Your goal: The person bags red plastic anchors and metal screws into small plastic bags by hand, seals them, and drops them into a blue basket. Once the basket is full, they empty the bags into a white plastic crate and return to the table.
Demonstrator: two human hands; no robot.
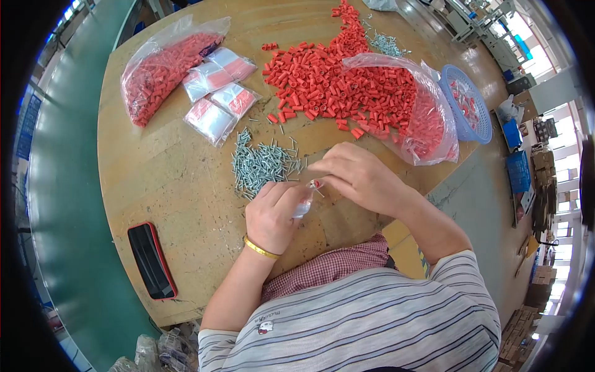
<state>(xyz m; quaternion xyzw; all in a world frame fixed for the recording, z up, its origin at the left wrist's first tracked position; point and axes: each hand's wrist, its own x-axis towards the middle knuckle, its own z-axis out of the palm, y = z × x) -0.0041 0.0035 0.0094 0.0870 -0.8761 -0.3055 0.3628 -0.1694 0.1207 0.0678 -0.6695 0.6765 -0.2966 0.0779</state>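
Observation:
My left hand (273, 214), with a gold bangle on the wrist, holds a small clear plastic bag (304, 206) by its mouth. My right hand (359, 177) pinches a red plastic piece and a screw at the bag's opening (316, 185). Both hands meet just in front of a pile of silver screws (263, 164) on the wooden table (173, 192). Behind them lies a large heap of red plastic anchors (322, 80), part of it spilling from an open clear bag (421, 118).
A sealed bag of red anchors (161, 71) and several small filled packets (220, 90) lie at the back left. A blue basket (468, 102) sits at the right edge. A red-cased phone (152, 260) lies near the front left.

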